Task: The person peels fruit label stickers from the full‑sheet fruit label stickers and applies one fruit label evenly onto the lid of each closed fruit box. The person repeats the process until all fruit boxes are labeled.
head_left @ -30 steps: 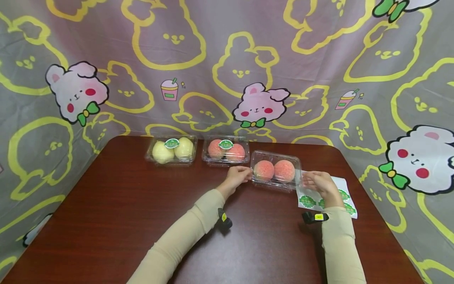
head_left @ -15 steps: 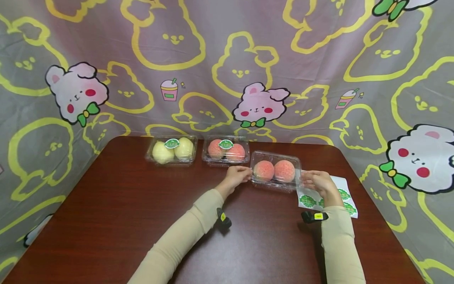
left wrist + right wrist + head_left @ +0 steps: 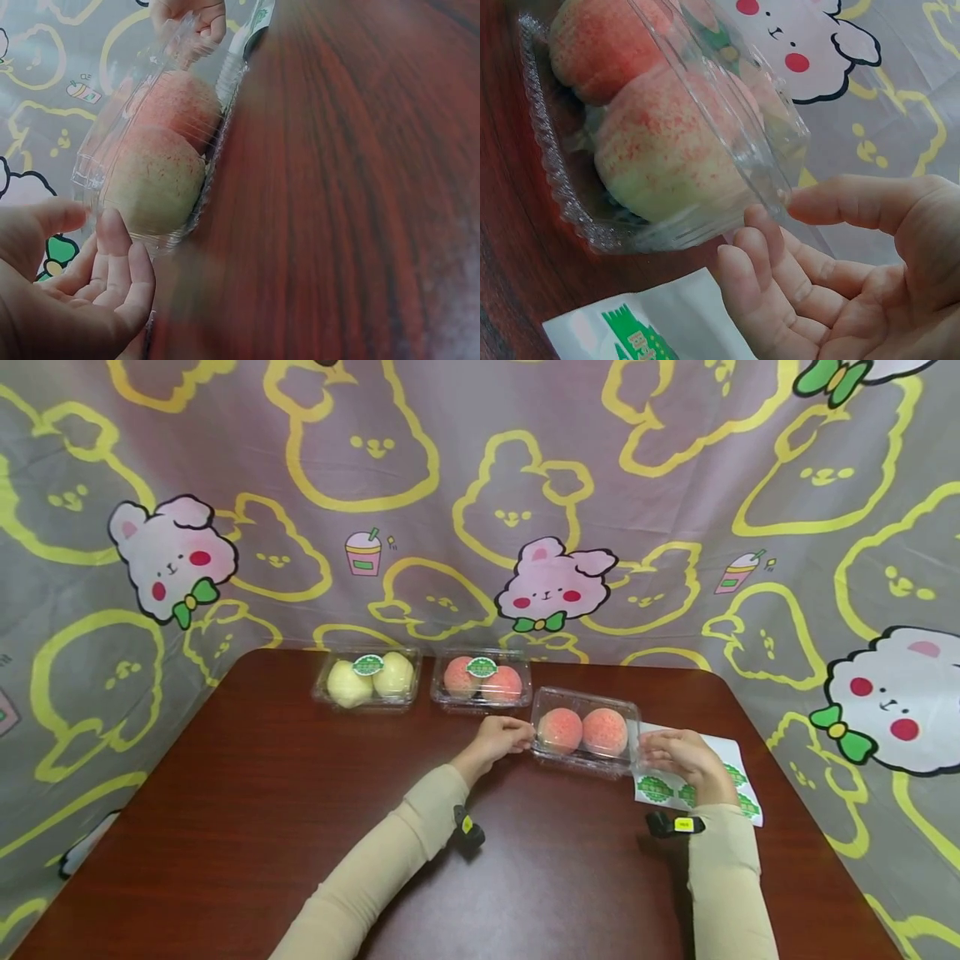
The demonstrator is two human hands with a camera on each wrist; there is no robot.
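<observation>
A clear plastic clamshell box [image 3: 585, 700] holds two pink peaches [image 3: 604, 732], side by side. My left hand [image 3: 498, 742] pinches its left end between thumb and fingers; the left wrist view shows the fingertips [image 3: 114, 229] right at the lid's edge. At the opposite end my right hand [image 3: 684, 755] pinches the box's rim, with the thumb [image 3: 847, 201] on top and curled fingers underneath. Partly beneath the right hand lies a white sheet of green labels [image 3: 656, 788]. No label shows on the lid of the box between my hands.
Behind and to the left stand a labelled clamshell of peaches [image 3: 450, 700] and a labelled clamshell of pale yellow fruit [image 3: 405, 700]. They sit near the back edge of the dark wooden table [image 3: 300, 810]. A cartoon-print curtain [image 3: 420, 477] surrounds the table.
The box between my hands has come slightly nearer to me, both hands still at its ends. The head view has shifted a little. The other two boxes stay in place.
</observation>
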